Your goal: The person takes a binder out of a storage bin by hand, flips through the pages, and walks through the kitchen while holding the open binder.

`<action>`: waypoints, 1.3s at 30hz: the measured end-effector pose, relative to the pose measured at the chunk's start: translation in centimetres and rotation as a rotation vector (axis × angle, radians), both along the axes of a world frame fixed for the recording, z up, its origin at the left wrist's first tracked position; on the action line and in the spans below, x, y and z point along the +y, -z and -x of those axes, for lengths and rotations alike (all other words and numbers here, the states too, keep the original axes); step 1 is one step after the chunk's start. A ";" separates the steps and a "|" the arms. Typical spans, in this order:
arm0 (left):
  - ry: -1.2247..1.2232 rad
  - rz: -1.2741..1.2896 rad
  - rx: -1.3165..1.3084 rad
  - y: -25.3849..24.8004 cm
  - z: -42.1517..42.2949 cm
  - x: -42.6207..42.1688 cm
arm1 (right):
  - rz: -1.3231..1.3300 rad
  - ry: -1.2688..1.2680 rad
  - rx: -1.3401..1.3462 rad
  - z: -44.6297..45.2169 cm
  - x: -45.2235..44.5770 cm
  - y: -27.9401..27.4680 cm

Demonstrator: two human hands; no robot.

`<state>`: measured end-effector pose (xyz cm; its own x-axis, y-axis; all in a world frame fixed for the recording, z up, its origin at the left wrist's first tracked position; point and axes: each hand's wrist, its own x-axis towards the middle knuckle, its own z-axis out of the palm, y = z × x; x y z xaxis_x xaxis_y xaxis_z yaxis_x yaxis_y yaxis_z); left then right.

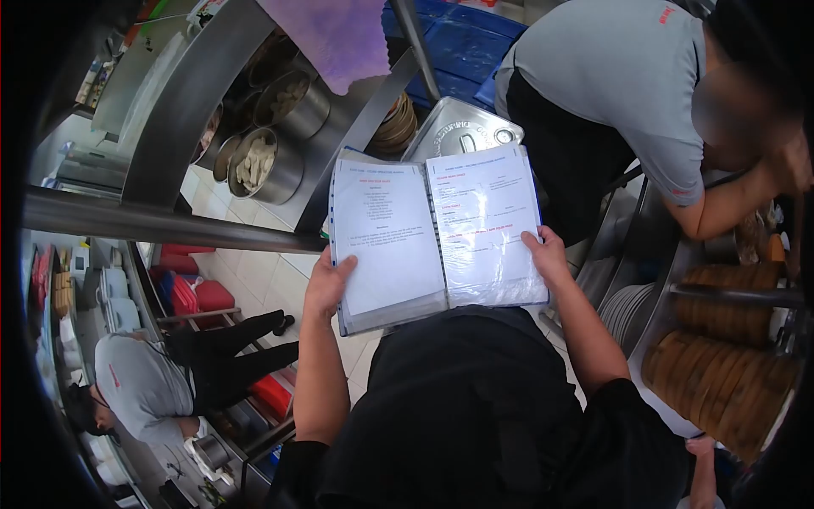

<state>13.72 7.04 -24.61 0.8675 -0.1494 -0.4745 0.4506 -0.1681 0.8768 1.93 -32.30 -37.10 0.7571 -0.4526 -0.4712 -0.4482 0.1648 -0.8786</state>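
An open display book [437, 233] with printed pages in clear plastic sleeves is held up in front of my body. My left hand [329, 284] grips its left edge, the thumb resting on the left page and the fingers hidden behind. On the opposite side, my right hand [547, 254] holds the right edge with its thumb over the plastic sleeve. Both pages carry black text with some red headings. Light glares off the right page. Just beyond the book's top edge lies a square metal tin [465, 129] with embossed lettering.
Metal pots [264, 165] with pale food stand on a shelf at the upper left. A co-worker in grey [610, 76] leans close at the right, near stacked bamboo steamers [721, 373]. Another person [140, 382] works at the lower left. A steel rail [170, 225] crosses the left side.
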 end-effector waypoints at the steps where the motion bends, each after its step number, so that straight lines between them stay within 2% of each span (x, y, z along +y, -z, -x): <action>1: -0.001 -0.003 -0.005 0.2 0.0 0.1 | 0.021 -0.007 -0.010 0.0 0.0 0.4; 13: 0.020 -0.074 -0.072 0.9 0.6 0.1 | 0.205 -0.051 -0.005 0.4 -0.4 0.7; 19: 0.005 -0.094 -0.077 1.7 1.1 0.3 | 0.149 -0.053 -0.014 0.8 -0.9 1.0; 39: -0.067 -0.122 -0.061 0.9 3.3 -0.6 | 0.237 -0.078 -0.040 0.8 -1.9 2.9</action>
